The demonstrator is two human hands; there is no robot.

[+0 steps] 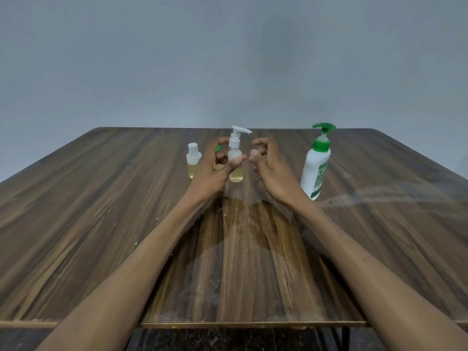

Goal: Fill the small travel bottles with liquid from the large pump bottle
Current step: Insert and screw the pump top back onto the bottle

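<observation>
A small clear travel bottle with a white pump top [236, 158] stands at the table's middle, with yellowish liquid in its lower part. My left hand [215, 171] grips it, thumb across its front. My right hand [268, 168] hovers just to its right with curled fingers, holding nothing. A second small bottle with a white cap [193, 160], partly filled with yellowish liquid, stands left of my left hand. The large white pump bottle with a green pump [316, 163] stands upright to the right of my right hand.
The wooden table [101, 224] stretches wide on both sides, its front edge near me. A small green thing [217, 148] peeks out behind my left hand. A grey wall rises behind the far edge.
</observation>
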